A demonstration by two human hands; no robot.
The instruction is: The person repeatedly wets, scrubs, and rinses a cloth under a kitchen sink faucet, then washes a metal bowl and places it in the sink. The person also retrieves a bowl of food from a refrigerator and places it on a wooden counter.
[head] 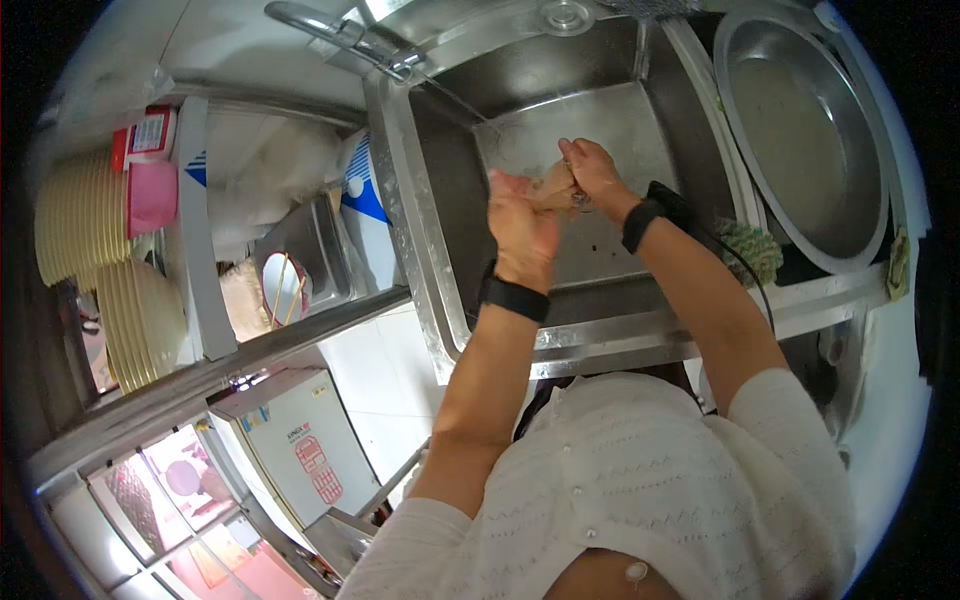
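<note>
Both hands are over a stainless-steel sink basin point(600, 127). My right hand point(595, 171) is closed around a crumpled, light-brown wet item point(556, 187), whose material I cannot tell. My left hand point(523, 217) lies against the other side of that item, palm turned up with its fingers partly blurred; whether it grips cannot be made out. To the upper left a chrome faucet point(345, 37) sends a thin stream of water point(457, 97) into the basin. Small dark bits point(595, 248) lie on the basin floor below my hands. Each wrist wears a black band.
A large oval metal basin point(795, 142) holding cloudy liquid stands right of the sink. A green scouring cloth point(752, 251) rests on the sink's right rim, beside a black cable. Stacked plates point(82, 217), a white cup point(285, 281) with chopsticks and boxes fill the left shelf.
</note>
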